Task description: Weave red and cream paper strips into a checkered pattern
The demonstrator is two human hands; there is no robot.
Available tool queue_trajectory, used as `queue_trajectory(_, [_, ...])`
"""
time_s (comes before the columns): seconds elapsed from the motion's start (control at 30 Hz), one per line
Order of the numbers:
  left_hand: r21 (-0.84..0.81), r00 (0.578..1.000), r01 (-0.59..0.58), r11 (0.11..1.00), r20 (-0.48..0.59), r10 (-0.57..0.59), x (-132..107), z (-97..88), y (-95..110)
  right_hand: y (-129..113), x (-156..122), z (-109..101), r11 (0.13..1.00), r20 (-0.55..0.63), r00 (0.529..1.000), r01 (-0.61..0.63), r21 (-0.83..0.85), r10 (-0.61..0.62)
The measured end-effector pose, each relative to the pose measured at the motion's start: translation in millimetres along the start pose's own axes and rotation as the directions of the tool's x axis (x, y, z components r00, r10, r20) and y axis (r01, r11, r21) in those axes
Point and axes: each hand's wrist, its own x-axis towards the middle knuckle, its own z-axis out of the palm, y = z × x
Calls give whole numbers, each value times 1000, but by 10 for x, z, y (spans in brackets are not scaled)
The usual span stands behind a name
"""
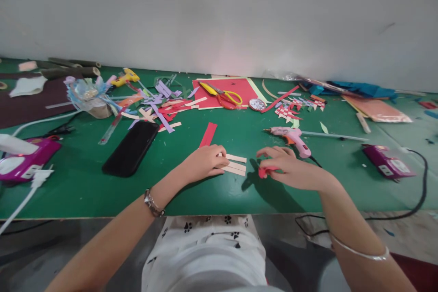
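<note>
My left hand [207, 163] rests on the green table with curled fingers, pinning the near ends of several cream paper strips [235, 167]. These strips lie side by side and point to the right. A red paper strip [208, 134] sticks out behind that hand, its lower end hidden. Slightly above the table, my right hand [282, 166] pinches a small red paper strip [266, 171], partly covered by the fingers. Just beyond the right hand lies a pink glue gun [290, 137] with a glue stick in its back.
A black phone [132, 149] lies left of my left hand. Yellow-handled scissors [222, 95] rest on red paper sheets [248, 89] at the back. Paper scraps [164, 100], a yellow glue gun [126, 77], and purple power strips [388, 160] with cables surround the work area.
</note>
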Motion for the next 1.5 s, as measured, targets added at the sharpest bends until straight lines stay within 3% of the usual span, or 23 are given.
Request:
queue_trajectory(0.17, [20, 1000, 5, 1000, 12, -5, 43, 36, 14, -168, 2, 167, 970, -169, 984, 18, -244, -61])
queue_trajectory(0.53, [129, 999, 7, 992, -42, -2, 14, 71, -8, -96, -20, 306, 936, -276, 961, -70, -346, -30])
queue_trajectory(0.8, [331, 997, -29, 943, -61, 52, -1, 57, 78, -113, 37, 398, 865, -251, 967, -89, -494, -45])
queue_trajectory(0.97, [367, 996, -72, 927, -15, 83, 22, 25, 152, -126, 61, 441, 840, -130, 991, -50, -540, -25])
queue_trajectory(1.13, [317, 996, 68, 946, -73, -47, 61, 67, 240, -142, 71, 438, 827, -46, 997, 24, -561, -61])
queue_trajectory(1.3, [138, 937, 335, 932, -159, -313, 138, 169, 348, -133, 79, 435, 856, -55, 995, 45, -516, -86])
queue_trajectory(1.5, [88, 919, 359, 929, -206, -336, 156, 209, 397, -126, 64, 462, 897, -90, 987, 79, -435, -131])
